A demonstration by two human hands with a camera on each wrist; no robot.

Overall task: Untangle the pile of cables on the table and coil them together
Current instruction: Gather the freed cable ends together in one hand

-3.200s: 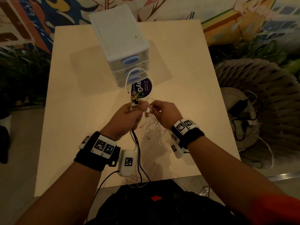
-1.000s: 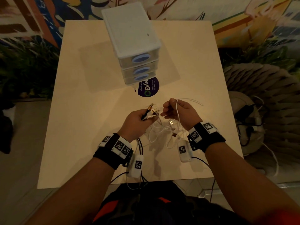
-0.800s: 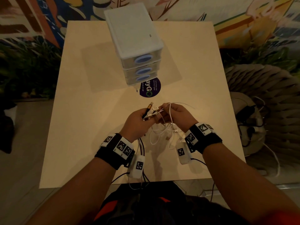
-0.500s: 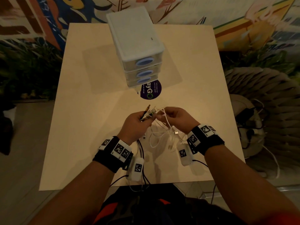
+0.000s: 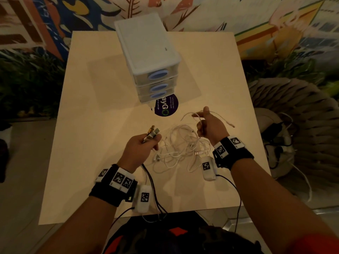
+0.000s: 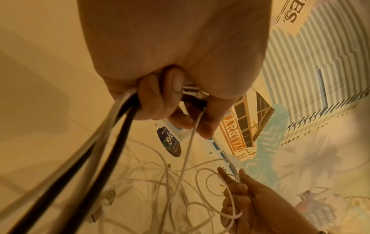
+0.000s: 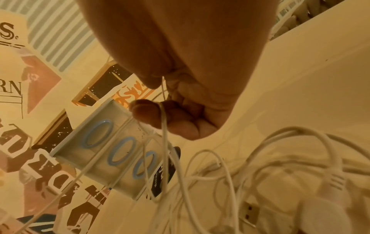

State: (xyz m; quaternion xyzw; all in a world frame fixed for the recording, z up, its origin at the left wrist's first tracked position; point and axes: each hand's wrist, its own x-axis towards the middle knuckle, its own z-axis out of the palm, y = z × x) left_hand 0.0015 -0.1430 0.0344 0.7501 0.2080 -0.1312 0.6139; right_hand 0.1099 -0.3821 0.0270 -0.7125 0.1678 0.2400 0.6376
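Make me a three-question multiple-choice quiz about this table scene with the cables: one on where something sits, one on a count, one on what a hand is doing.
1. Where does the round dark purple sticker lie?
A. In front of the white plastic drawer unit
B. On the floor
C. On top of the unit

2. How many drawers with blue oval handles does the unit have?
A. One
B. Three
C. Five

3. What is the right hand doing?
A. Resting flat on the table
B. Opening a drawer
C. Holding a thin white cable

Answers: 1 A, the sticker lies at the unit's front foot. 2 B, three blue ovals are stacked. 3 C, fingers curl round the cable.
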